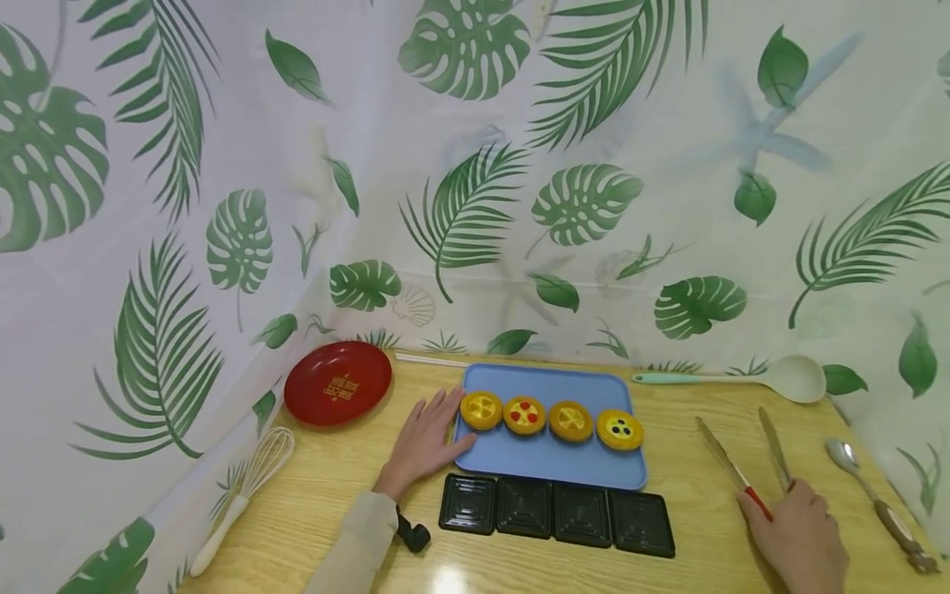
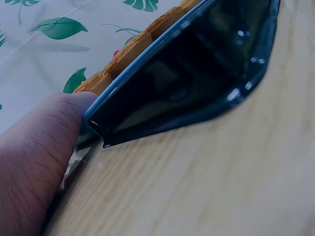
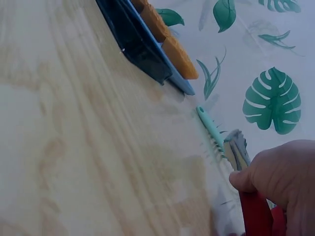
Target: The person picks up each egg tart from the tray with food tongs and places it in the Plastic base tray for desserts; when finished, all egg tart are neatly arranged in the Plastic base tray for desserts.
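Note:
My left hand [image 1: 425,445] lies at the left edge of a blue tray [image 1: 534,462], fingers fairly straight and thumb at the rim. In the left wrist view the thumb [image 2: 54,132] touches the tray's corner. Several egg tarts [image 1: 524,417] stand in a row on the tray, one topped with red pieces and one with dark dots. To the right, my right hand [image 1: 801,536] grips metal tongs [image 1: 717,444] with red handles [image 3: 256,211]. The tongs' arms are spread, with nothing between their tips.
Several black square dishes [image 1: 524,506] line up in front of the tray. At the left are a red plate [image 1: 319,384] and a whisk [image 1: 256,470]; white chopsticks [image 1: 430,360] lie behind. A ladle [image 1: 794,379] and a metal spoon [image 1: 853,462] lie at the right. A leaf-patterned cloth hangs behind.

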